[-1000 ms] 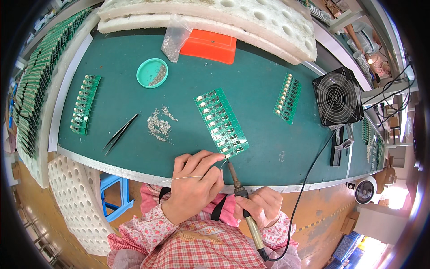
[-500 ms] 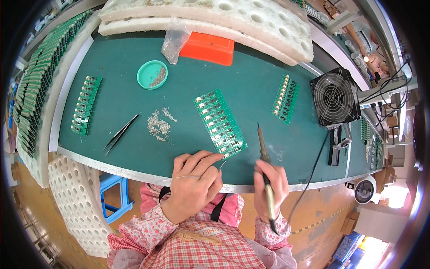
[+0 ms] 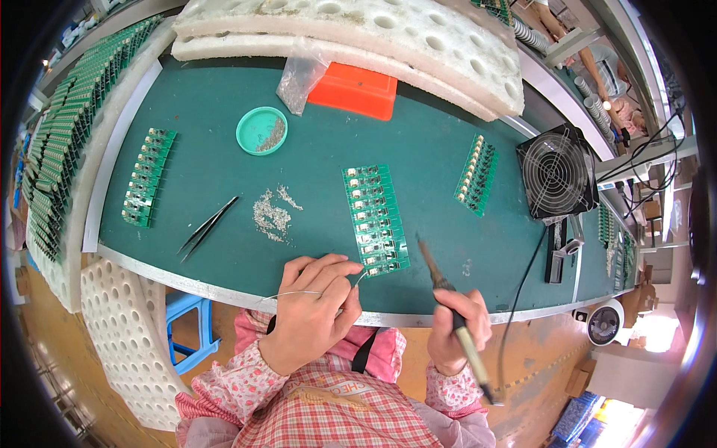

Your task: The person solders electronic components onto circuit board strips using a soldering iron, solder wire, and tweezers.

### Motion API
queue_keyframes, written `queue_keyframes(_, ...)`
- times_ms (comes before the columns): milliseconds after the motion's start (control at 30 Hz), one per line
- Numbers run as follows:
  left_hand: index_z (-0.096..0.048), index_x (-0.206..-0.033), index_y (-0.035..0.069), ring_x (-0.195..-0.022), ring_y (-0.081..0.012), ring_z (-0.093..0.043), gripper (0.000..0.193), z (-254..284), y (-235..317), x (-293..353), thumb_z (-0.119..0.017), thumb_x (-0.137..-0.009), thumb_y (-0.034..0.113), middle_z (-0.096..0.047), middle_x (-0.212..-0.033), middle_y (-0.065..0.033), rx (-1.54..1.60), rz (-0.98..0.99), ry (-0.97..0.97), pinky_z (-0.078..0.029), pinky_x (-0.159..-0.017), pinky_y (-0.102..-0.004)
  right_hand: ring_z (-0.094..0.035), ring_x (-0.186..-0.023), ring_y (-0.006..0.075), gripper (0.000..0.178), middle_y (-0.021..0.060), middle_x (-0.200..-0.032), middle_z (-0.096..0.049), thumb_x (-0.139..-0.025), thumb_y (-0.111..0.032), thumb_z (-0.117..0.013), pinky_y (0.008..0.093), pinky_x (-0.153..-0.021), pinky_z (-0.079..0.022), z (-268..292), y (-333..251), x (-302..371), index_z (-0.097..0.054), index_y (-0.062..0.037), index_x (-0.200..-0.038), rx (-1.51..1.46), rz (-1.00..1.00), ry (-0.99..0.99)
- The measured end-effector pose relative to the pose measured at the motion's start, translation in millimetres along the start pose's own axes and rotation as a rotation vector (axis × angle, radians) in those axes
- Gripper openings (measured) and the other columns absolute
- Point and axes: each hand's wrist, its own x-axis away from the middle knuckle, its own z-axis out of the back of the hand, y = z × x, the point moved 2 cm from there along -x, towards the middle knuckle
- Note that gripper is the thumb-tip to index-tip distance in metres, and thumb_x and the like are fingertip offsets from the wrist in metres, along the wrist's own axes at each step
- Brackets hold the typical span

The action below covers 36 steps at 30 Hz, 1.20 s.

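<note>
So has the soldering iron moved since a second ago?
Yes, the soldering iron has moved right, its tip nearer the black fan.

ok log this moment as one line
left hand: thin wire, at near end of circuit board | right hand: soldering iron, tip clear of board | tweezers: on tabletop

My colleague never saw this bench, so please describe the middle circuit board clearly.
On the green work surface, look just beyond the left hand. There lies the middle circuit board, a long green panel. Unlike the left board and the right board, it has the hand at its near end.
</note>
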Motion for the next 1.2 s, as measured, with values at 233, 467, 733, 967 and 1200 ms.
queue_keyframes(233, -0.054, -0.075, 0.006, -0.101, -0.0252, -0.066, 0.016, -7.4, 0.1, -3.2, -0.069, -0.076, 0.004, -0.070, -0.106, -0.0052, -0.038, -0.006, 0.048, -0.040, -0.087, -0.0425, -0.050, -0.043, 0.0164, 0.012, 0.0007, -0.058, -0.057, -0.087, -0.013, -0.070, 0.0309, -0.041, -0.039, 2.0, -5.8, -15.7, -0.061, -0.0059, -0.086, -0.184, 0.049, -0.070)
queue_keyframes(467, -0.055, -0.078, 0.007, -0.100, -0.0235, -0.065, 0.017, -9.9, -0.8, -3.6, -0.071, -0.074, 0.005, -0.069, -0.107, -0.0036, -0.070, -0.004, 0.040, -0.039, -0.086, -0.0426, -0.047, -0.043, 0.0169, 0.017, -0.0006, -0.054, -0.050, -0.077, -0.004, -0.073, 0.0311, -0.040, -0.037, -10.9, -9.0, -20.5, -0.063, -0.0065, -0.091, -0.217, 0.143, -0.196)
queue_keyframes(733, -0.059, -0.083, 0.006, -0.103, -0.0210, -0.062, 0.015, -10.0, -1.5, -2.5, -0.073, -0.075, 0.007, -0.065, -0.110, -0.0039, -0.102, -0.017, 0.014, -0.040, -0.088, -0.0418, -0.050, -0.042, 0.0161, 0.019, 0.0007, -0.056, -0.058, -0.092, -0.019, -0.067, 0.0304, -0.042, -0.039, -14.7, -11.5, -20.3, -0.058, -0.0053, -0.085, -0.137, 0.143, -0.258)
queue_keyframes(967, -0.060, -0.084, 0.006, -0.104, -0.0216, -0.061, 0.016, -10.0, -1.4, -2.0, -0.073, -0.075, 0.007, -0.065, -0.111, -0.0044, -0.093, -0.019, 0.012, -0.040, -0.088, -0.0418, -0.046, -0.042, 0.0172, 0.020, -0.0003, -0.055, -0.048, -0.075, -0.002, -0.074, 0.0313, -0.040, -0.036, -17.1, -17.3, -24.9, -0.063, -0.0060, -0.090, -0.165, 0.180, -0.266)
queue_keyframes(1200, -0.061, -0.084, 0.007, -0.106, -0.0211, -0.060, 0.016, -10.7, -2.9, -0.9, -0.073, -0.074, 0.007, -0.064, -0.112, -0.0044, -0.095, -0.016, 0.002, -0.039, -0.088, -0.0412, -0.044, -0.042, 0.0157, 0.021, -0.0009, -0.054, -0.047, -0.072, 0.000, -0.074, 0.0292, -0.039, -0.034, -20.5, -32.2, -28.0, -0.062, -0.0052, -0.089, -0.047, 0.237, -0.307)
